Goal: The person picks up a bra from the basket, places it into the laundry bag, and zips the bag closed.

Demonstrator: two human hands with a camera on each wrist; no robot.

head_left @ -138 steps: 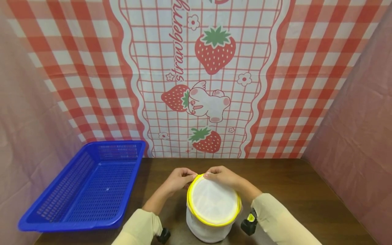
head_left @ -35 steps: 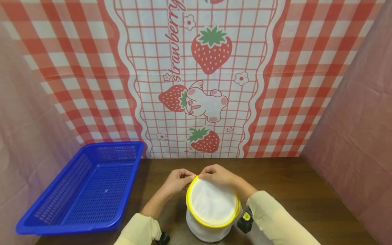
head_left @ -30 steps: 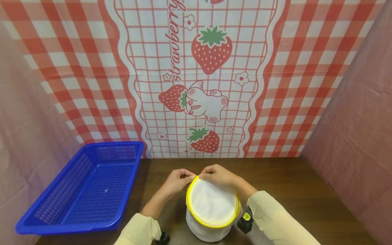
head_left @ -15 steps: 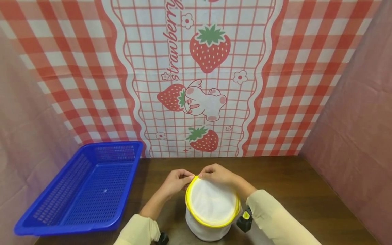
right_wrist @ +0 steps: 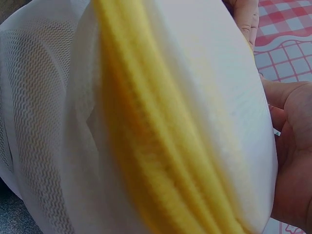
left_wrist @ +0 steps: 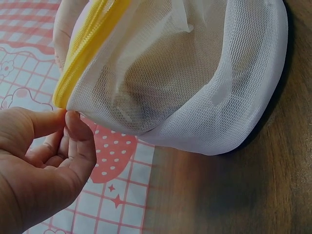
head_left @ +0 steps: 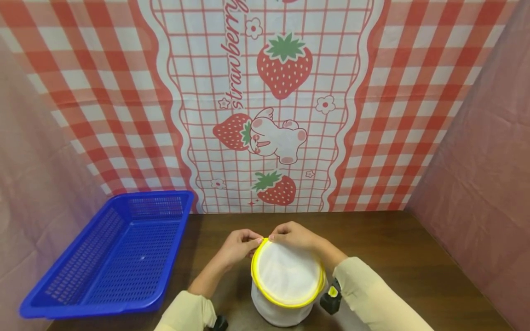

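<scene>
A white mesh laundry bag (head_left: 285, 315), round and with a yellow zipper rim (head_left: 255, 274), stands upright at the front of the table. Its flat white top (head_left: 290, 271) is in place across the rim. My left hand (head_left: 237, 248) pinches the bag's far edge between thumb and fingers; in the left wrist view the left hand (left_wrist: 46, 163) grips just below the yellow band. Close beside it, my right hand (head_left: 296, 236) pinches the rim, thumb on top. In the right wrist view the right hand (right_wrist: 295, 151) is partly behind the bag. No zipper pull can be made out.
A blue plastic basket (head_left: 103, 303) with slotted walls stands to the left on the dark wooden table (head_left: 385, 257). A strawberry-print cloth (head_left: 265, 184) hangs behind, with pink curtains (head_left: 480, 184) at both sides.
Compared with several seconds ago, my right hand has come slightly closer to the left along the rim. In the last second, both hands and the bag hold almost still.
</scene>
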